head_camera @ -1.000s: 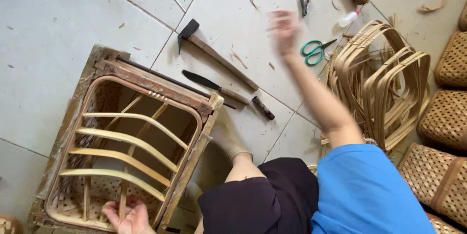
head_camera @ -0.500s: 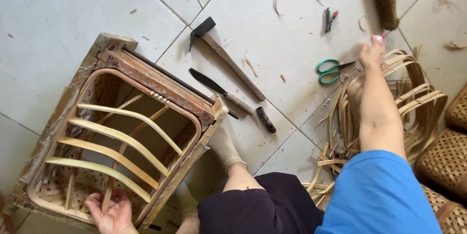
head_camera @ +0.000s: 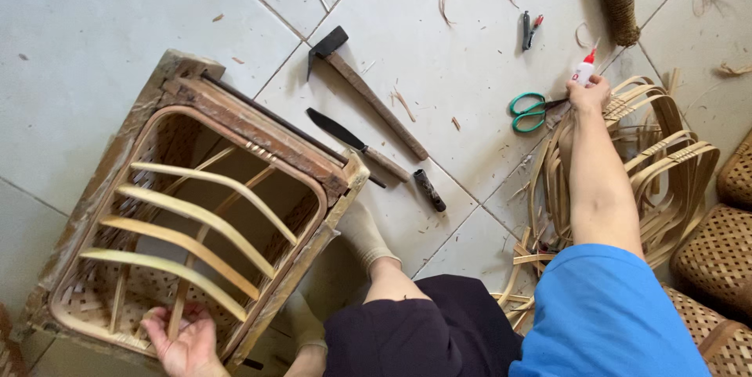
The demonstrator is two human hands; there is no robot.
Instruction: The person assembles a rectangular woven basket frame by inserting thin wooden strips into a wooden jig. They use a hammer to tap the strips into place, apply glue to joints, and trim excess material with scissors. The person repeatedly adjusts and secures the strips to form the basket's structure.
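**Right hand on the glue bottle, left hand steadying the frame**

My right hand is stretched far out across the tiles, fingers curled round a small white glue bottle with a red tip. The grip looks like a loose wrap round its lower body; the bottle stands roughly upright with the nozzle up, just beside the green-handled scissors and at the edge of the bundle of bent cane hoops. My forearm lies over those hoops because they sit between me and the bottle.

My left hand is down at the near rim of the wooden box frame, fingers spread and hooked over the edge by the woven cane bottom — it looks like it pins the frame so it does not rock while I lean away. The frame is tipped on its side with the open face toward me, so the four curved cane slats inside are in reach. My socked foot presses against the frame's corner — a second brace, I judge.

Tools lie in a loose fan on the floor between frame and bottle, all within arm's reach: hammer, knife with a dark blade, a short dark handle, small pliers further off. Cane shavings are scattered on the tiles, and woven cane panels are stacked at my right.
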